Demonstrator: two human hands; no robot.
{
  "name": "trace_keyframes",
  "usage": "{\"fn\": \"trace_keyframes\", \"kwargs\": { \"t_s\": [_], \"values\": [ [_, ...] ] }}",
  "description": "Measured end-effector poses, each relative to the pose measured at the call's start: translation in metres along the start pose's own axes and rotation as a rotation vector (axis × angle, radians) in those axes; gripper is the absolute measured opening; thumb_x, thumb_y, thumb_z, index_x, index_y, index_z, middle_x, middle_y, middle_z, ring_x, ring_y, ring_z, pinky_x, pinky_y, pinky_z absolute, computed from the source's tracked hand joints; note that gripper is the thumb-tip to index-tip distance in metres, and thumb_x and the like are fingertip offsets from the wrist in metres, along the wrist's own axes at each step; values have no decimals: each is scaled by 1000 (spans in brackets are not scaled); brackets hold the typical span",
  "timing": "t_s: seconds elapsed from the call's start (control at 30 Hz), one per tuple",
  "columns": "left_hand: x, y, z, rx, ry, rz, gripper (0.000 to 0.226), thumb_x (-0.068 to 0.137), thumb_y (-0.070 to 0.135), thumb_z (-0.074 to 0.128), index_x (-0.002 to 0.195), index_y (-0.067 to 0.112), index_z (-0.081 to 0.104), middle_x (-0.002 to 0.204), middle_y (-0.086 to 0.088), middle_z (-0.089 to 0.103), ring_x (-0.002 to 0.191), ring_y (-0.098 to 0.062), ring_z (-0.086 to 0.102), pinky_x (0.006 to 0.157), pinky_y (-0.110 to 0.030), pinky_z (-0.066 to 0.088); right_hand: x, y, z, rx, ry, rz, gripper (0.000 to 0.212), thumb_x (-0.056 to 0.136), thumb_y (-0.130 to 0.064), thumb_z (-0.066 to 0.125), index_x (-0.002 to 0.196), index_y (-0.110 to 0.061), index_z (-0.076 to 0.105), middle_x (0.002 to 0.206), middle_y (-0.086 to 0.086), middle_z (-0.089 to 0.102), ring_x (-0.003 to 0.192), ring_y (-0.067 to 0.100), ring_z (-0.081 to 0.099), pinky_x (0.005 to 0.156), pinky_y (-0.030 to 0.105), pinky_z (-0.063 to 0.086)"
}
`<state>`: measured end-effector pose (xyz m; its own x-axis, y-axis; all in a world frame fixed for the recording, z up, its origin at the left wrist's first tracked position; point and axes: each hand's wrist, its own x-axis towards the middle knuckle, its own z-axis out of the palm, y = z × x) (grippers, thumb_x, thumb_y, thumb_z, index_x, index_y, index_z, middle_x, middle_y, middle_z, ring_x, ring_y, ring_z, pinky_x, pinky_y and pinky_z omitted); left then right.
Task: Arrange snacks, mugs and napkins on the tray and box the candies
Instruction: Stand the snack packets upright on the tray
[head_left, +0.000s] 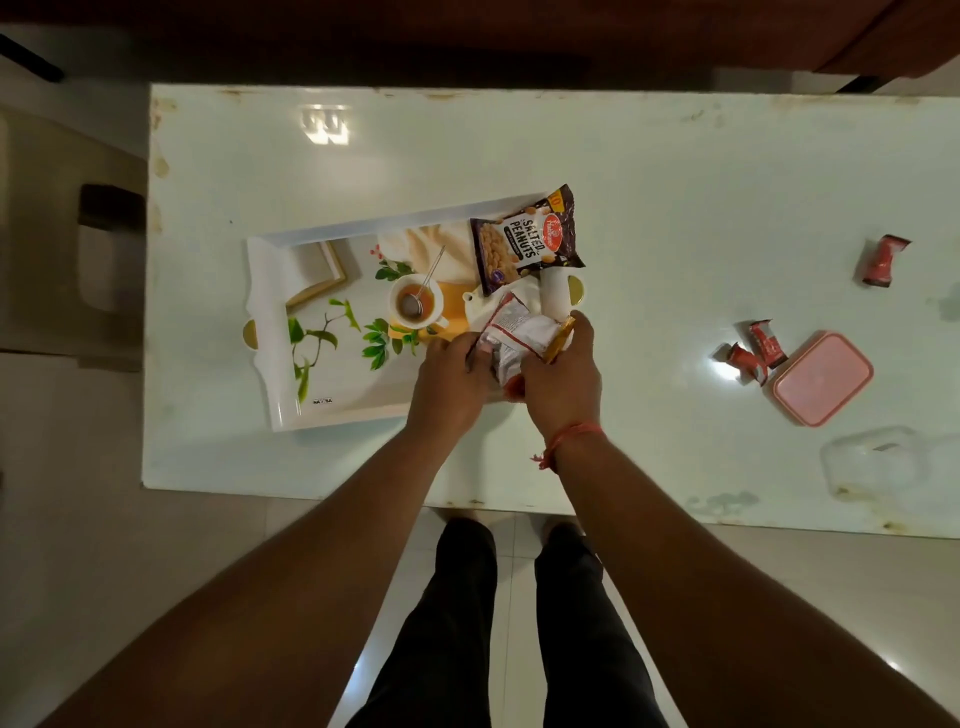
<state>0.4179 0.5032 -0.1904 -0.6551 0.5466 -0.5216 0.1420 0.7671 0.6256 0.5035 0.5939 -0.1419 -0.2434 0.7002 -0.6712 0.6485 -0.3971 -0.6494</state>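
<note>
hands meet at the near right corner of the tray (270, 332). left hand (449, 382) and right hand (563, 384) both curl round one silver snack packet (519, 335), left fingers pinching its near-left edge, right fingers closed on its orange right end. the packet's long axis runs left to right, tilted, above the tray's right end, so it likely needs only lowering. just beyond lies the salted peanuts bag (524, 241), overhanging the far rim. well to the right, three red candies (756, 348) (883, 260) lie near a pink lid (823, 376); a clear box (872, 460) sits nearer.
</note>
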Motion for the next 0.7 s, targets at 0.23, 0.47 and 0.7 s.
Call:
{"fn": "trace_keyframes", "kwargs": {
  "t_s": [0.23, 0.47, 0.7],
  "values": [
    [-28, 2, -18, -299, -18, 82, 75, 76, 65, 56, 135, 19, 50, 130, 8, 42, 123, -14, 48, 97, -29, 46, -8, -12, -17, 763, -238, 327, 36, 90, 11, 54, 125, 5, 50, 110, 29, 66, 73, 30, 72, 55, 26, 57],
    [-18, 1, -28, -104, -43, 137, 35, 91, 44, 58, 115, 18, 63, 108, 1, 70, 100, -18, 64, 86, -41, 54, -12, -27, -38, 749, -308, 413, 14, 98, -10, 56, 97, 4, 55, 74, 17, 68, 53, 18, 69, 51, 24, 59],
    [-4, 16, -43, -150, -174, 85, 21, 101, 38, 47, 101, 21, 60, 88, 10, 67, 81, 0, 61, 65, -11, 44, 11, -19, -58, -573, -153, -341, 34, 88, -54, 61, 105, -26, 69, 83, -3, 52, 75, 13, 53, 62, 24, 36]
  ]
}}
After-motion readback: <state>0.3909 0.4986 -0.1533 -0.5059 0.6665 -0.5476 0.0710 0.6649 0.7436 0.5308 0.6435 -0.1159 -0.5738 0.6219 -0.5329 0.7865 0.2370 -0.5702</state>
